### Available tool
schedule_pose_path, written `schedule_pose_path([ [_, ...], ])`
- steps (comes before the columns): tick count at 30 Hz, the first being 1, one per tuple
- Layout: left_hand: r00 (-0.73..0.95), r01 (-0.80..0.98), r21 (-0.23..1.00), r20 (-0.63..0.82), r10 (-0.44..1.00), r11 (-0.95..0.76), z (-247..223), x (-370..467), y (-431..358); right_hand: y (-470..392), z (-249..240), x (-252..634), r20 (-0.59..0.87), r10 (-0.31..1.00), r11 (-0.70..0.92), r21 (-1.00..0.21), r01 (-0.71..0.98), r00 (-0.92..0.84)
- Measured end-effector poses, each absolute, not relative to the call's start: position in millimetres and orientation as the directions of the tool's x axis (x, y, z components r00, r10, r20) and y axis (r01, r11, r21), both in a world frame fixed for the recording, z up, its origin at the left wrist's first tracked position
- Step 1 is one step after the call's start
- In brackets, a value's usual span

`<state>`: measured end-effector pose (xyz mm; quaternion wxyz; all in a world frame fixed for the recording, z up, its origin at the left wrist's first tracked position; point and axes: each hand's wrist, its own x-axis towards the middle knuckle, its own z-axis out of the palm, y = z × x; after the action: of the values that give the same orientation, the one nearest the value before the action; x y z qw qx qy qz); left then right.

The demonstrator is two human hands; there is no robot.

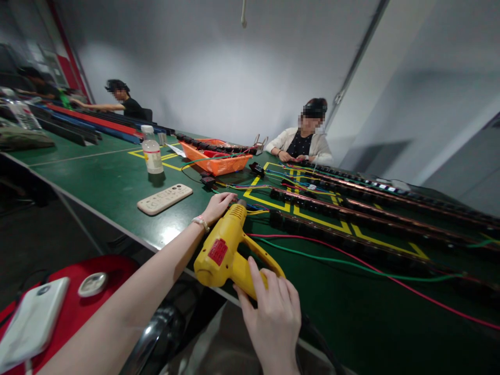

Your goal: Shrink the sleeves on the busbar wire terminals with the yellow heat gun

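Note:
A yellow heat gun [223, 242] with a red label lies across the near table edge, its nozzle facing away from me. My right hand [273, 307] is closed around its handle. Just left of the nozzle is my left hand [217, 208], a bracelet at its wrist. Its fingers are drawn together near thin blue and yellow wires [258, 211]; the nozzle partly covers the fingertips, so what they pinch is hidden. Those wires run to a long dark strip [332, 233] with copper-coloured parts. A small black connector [208, 180] lies beyond my left hand.
An orange basket [222, 165] holds more strips. A bottle [152, 151] and a beige remote-like object [164, 199] are on the green table [97, 182]. Red [351, 254] and green cables [332, 259] cross at right. A co-worker [302, 140] sits opposite; other people are further left.

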<state>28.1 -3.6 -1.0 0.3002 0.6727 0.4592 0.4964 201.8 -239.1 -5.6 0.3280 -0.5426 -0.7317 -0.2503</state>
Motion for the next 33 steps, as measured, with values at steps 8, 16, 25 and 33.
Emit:
schedule_pose_path([
  [8, 0.085, 0.286, 0.857, 0.422, 0.902, -0.428, -2.4, 28.4, -4.3, -244.1, 1.3, 222.3, 0.762, 0.611, 0.243, 0.076, 0.967, -0.213],
  [16, 0.077, 0.286, 0.862, 0.415, 0.907, -0.419, 1.8, 30.4, -8.1, -254.4, 0.8, 240.4, 0.762, 0.607, 0.183, 0.143, 0.973, -0.226],
  [25, 0.07, 0.271, 0.873, 0.402, 0.913, -0.405, 4.8, 31.5, -10.0, -254.8, 1.7, 238.6, 0.775, 0.591, 0.176, 0.145, 0.974, -0.222],
  [33, 0.056, 0.225, 0.896, 0.381, 0.923, -0.383, 0.5, 31.3, -6.6, -248.7, -2.5, 218.5, 0.75, 0.635, 0.17, 0.097, 0.981, -0.184],
])
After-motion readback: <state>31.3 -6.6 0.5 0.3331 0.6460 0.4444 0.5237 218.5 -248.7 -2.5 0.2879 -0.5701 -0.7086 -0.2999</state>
